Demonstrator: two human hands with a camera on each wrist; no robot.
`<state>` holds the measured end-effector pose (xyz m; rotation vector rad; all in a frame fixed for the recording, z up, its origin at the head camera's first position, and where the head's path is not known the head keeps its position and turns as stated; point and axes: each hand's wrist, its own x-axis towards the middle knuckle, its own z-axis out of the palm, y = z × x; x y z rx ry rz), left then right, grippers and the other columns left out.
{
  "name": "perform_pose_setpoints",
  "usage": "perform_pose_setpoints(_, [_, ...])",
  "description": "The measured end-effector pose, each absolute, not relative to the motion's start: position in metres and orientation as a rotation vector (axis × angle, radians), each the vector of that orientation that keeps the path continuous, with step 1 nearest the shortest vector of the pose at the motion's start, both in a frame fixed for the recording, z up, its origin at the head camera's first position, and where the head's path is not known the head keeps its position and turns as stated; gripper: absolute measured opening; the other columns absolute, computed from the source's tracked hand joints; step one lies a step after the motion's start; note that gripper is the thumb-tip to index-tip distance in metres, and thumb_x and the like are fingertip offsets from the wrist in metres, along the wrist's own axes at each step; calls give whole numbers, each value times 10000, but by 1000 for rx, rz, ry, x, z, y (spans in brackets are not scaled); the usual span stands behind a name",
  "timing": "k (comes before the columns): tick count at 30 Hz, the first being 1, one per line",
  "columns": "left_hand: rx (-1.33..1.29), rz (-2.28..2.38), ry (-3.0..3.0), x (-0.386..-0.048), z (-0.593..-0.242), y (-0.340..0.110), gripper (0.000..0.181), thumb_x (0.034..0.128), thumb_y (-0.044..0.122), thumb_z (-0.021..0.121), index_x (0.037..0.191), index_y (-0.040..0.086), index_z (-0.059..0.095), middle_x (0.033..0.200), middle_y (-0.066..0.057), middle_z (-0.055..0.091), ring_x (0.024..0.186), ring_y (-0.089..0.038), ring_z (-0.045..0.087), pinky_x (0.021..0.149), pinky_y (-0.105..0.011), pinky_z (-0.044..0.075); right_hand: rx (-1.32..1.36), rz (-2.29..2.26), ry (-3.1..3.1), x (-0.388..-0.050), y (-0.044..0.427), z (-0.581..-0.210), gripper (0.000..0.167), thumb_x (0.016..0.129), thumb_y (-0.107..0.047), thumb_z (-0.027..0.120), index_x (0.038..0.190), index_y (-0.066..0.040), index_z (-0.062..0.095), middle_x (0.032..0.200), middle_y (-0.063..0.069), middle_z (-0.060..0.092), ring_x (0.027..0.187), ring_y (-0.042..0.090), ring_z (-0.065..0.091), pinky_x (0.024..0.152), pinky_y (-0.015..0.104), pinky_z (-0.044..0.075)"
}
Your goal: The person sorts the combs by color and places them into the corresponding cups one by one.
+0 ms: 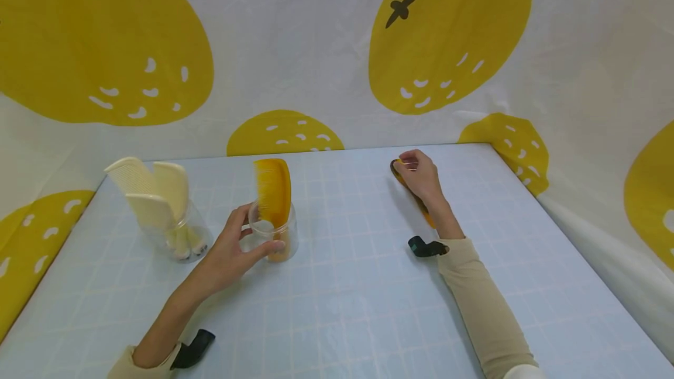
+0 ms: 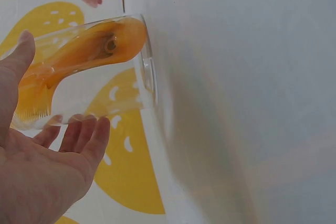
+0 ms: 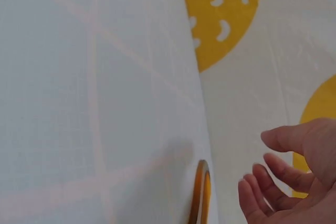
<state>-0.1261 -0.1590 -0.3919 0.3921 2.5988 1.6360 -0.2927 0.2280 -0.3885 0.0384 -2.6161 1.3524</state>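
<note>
My left hand holds a clear cup that stands on the table, thumb on one side and fingers on the other. An amber comb leans upright inside it, its toothed part above the rim. In the left wrist view its rounded handle, with a small hole, shows through the cup wall. Farther right, my right hand hovers over a second amber comb with a dark edge, lying on the table. The right wrist view shows that hand's fingers loosely bent, apart from the comb, holding nothing.
To the left of my left hand, another clear cup holds several cream combs, fanned out above its rim. A light blue checked cloth covers the table. Behind it hangs a white curtain with yellow shapes.
</note>
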Motion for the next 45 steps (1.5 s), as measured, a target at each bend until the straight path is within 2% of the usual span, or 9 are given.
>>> perform_pose_setpoints(9, [384,1618,2602,-127,-393,-160,820,919,314,800,1527,79,302,1466,-125,377,1375,-321,381,1161,-625,318,-14,1317,-2709,-294,234,-394,386,1001,-175,649,1293,62,566,1304,249,597,1222,403,567,1065,485,469])
perform_pose_setpoints(19, [388,1626,2599,-126,-391,-159,817,919,296,802,1529,79,304,1468,-126,380,1361,-311,390,1160,-611,328,-66,1280,-2790,-294,239,-397,418,985,-124,660,1328,77,529,1346,280,553,1259,428,526,1120,493,425])
perform_pose_setpoints(45, [393,1639,2593,-127,-391,-159,804,918,273,805,1527,86,315,1458,-118,390,1364,-311,389,1150,-609,340,-48,1100,-2958,-296,242,-404,440,996,-141,673,1361,65,538,1408,288,505,1284,429,464,1141,540,381])
